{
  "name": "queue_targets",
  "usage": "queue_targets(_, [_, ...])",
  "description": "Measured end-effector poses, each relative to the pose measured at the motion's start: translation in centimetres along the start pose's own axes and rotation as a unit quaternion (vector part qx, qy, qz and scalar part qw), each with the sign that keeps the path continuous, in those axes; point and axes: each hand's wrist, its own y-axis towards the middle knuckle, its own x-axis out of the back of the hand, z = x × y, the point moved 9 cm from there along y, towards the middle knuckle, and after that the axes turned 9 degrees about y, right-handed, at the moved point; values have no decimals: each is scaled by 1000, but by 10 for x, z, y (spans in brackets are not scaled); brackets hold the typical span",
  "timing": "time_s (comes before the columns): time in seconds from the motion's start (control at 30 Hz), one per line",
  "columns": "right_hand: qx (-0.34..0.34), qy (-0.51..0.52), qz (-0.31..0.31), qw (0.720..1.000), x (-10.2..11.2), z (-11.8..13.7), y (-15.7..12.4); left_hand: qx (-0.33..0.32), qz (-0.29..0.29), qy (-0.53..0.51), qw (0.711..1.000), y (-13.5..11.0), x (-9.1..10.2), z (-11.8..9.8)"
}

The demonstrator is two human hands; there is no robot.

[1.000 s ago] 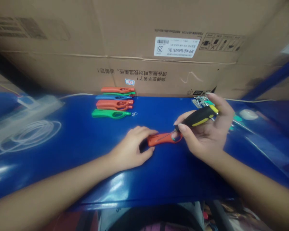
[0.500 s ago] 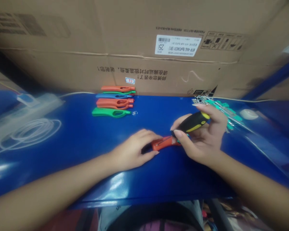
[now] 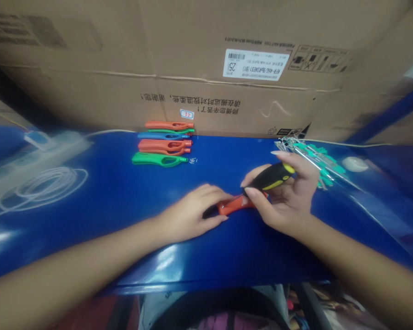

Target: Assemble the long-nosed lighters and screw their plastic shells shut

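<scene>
My left hand [image 3: 201, 213] grips one end of an orange lighter casing [image 3: 232, 206] between thumb and fingers, low over the blue tabletop. In my right hand [image 3: 287, 197] is a screwdriver with a black and yellow handle [image 3: 270, 178]. It slants down to the left, and its tip reaches into the casing near my left fingertips. The right fingers hide the casing's far end, where a bit of green shows. Beyond my hands lies a row of orange, blue and green lighter casings [image 3: 160, 159]. Metal rods with green parts [image 3: 316, 158] lie in a pile behind my right hand.
A large cardboard box [image 3: 106, 91] stands along the table's back edge. At the left are a power strip [image 3: 55, 149] and a coiled white cable [image 3: 51, 183]. A small white object [image 3: 355, 164] sits right of the rods. The blue tabletop's [image 3: 192, 270] front edge is close to me.
My right hand and the screwdriver have moved slightly left and down, closer to the left hand. The left hand keeps its hold on the casing.
</scene>
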Motion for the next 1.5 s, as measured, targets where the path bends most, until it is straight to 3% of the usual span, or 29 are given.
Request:
queue_targets(0.1, [-2, -1, -8, 1000, 1, -1, 0, -6, 0, 1, 1000, 0, 0, -1])
queue_targets(0.47, [86, -45, 29, 995, -5, 13, 0, -7, 7, 1, 1000, 1, -1, -1])
queue_targets(0.73, [60, -26, 59, 996, -10, 8, 1, -13, 12, 3, 1000, 1, -1, -2])
queue_targets(0.87, [11, -64, 102, 993, -14, 0, 0, -5, 11, 7, 1000, 1, -1, -1])
queue_targets(0.97, [22, -101, 114, 988, -15, 1, 1, -7, 7, 10, 1000, 2, -2, -1])
queue_targets(1.07, [58, -182, 117, 975, -15, 7, 6, -15, 6, 16, 1000, 2, -2, 0])
queue_targets(1.2, [84, -315, 154, 933, -22, 20, 20, -18, 5, 21, 1000, 3, -2, 1])
queue_targets(1.33, [62, -294, 197, 933, -28, 31, 34, -26, 14, 22, 999, 4, -1, -1])
queue_targets(1.5, [152, -332, 187, 912, -39, 48, 41, -28, 2, 25, 999, 4, -1, 1])
